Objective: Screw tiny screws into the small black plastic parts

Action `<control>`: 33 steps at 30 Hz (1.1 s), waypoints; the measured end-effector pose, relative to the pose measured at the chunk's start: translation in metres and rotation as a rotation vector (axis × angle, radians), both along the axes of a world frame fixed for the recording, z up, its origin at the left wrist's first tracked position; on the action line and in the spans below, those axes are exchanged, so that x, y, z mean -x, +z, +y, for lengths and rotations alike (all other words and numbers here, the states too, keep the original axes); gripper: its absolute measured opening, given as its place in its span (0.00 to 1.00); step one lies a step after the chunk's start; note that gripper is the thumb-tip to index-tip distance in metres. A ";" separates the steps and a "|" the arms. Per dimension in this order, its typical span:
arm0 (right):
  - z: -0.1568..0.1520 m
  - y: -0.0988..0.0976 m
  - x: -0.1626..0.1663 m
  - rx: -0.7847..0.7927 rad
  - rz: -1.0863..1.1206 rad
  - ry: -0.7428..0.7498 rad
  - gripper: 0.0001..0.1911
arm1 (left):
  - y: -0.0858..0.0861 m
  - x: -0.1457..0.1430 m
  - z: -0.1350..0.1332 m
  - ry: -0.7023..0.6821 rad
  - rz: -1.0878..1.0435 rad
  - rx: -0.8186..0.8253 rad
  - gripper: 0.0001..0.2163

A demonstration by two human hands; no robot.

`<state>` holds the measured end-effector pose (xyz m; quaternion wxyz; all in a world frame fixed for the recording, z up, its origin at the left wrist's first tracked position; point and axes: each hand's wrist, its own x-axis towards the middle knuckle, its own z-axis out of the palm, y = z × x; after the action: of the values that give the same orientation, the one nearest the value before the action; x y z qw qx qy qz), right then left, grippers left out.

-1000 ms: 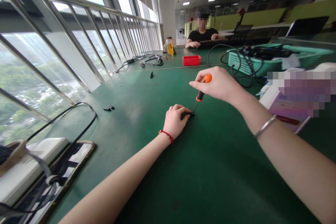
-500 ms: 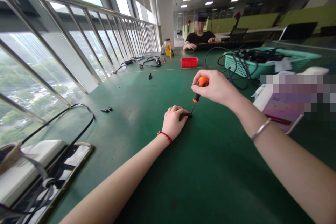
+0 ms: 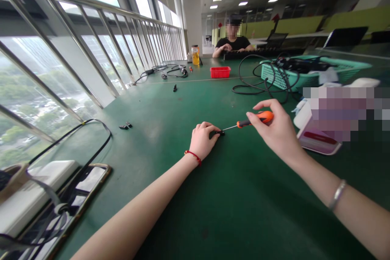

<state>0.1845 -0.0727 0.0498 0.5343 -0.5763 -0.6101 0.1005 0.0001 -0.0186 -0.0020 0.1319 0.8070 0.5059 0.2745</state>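
Observation:
In the middle of the green table [image 3: 170, 195], my left hand [image 3: 203, 138] presses a small black part [image 3: 219, 132] down with its fingertips. Most of that part is hidden under the fingers, so its kind cannot be made out. To the right, my right hand [image 3: 276, 130] is closed around the handle of a screwdriver [image 3: 256, 119], orange and black with a thin metal shaft. The screwdriver lies nearly level, and its tip points left to the exposed end of the black part, at or very close to it.
Small black pieces [image 3: 125, 126] lie to the left, another black piece [image 3: 174, 88] farther back. A red tray [image 3: 220, 72], a jar [image 3: 195, 55], cables [image 3: 173, 71] and a teal basket [image 3: 278, 77] stand beyond. A box [image 3: 319, 140] is at right. A person [image 3: 233, 42] sits opposite.
My right hand has swung right and lower, tipping the screwdriver from steep to nearly level. My left hand stays on the black part. The person opposite has raised a hand.

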 end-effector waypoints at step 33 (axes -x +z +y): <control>0.036 -0.058 0.012 0.113 -0.346 0.226 0.06 | 0.006 -0.002 -0.004 -0.133 -0.134 -0.125 0.04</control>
<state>0.1727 -0.0369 -0.0078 0.3737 -0.5419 -0.7470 0.0936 0.0018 -0.0221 0.0035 0.1329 0.8253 0.4229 0.3497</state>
